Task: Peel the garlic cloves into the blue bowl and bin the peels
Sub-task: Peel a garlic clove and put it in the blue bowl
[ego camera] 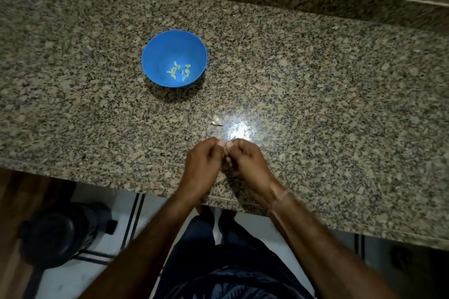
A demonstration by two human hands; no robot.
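Now, a small pale garlic clove (226, 150) is being pinched between the fingertips of both hands, just above the near edge of the counter; it is mostly hidden by the fingers, so how much skin is on it cannot be told. The left hand (204, 165) is curled around it from the left, and the right hand (247, 160) is clenched on it from the right, the two hands touching at the thumbs.

Just beyond the hands, a whitish garlic piece (217, 121) is seen lying alone on the speckled brown granite countertop (315, 94), beside a bright glare spot; whether it is clove or peel cannot be told. Farther off and to the left, the round blue plastic bowl (155, 56) is set upright on the stone, and a small heap of pale yellow-green peeled cloves (179, 71) is gathered at its bottom.

A thin band (279, 201) is worn on the right wrist. Down at near left, a black round container (58, 233) is seen standing on the white tiled floor (257, 228).
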